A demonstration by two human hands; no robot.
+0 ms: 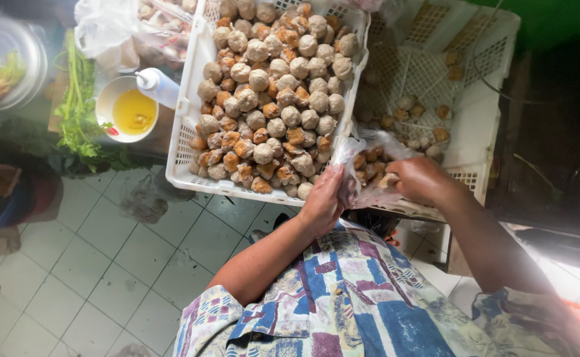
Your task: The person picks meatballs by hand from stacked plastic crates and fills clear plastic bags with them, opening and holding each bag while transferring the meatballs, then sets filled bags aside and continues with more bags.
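Note:
A clear plastic bag (367,168) partly filled with brown and grey food balls hangs between my hands, in front of the crates. My left hand (325,198) grips the bag's left edge. My right hand (419,178) is closed on the bag's right side, with its fingers at the bag's mouth. A white slatted crate (185,142) just beyond my left hand is heaped with several grey balls and brown fried pieces (270,99). A second white crate (481,119) to the right holds only a few scattered balls.
A white bowl of yellow liquid (131,111) and a white squeeze bottle (159,86) stand left of the full crate. Green leafy stalks (78,109), a plastic bag of food (128,30) and a clear round lid (5,59) lie further left. Below is a pale tiled floor (91,264).

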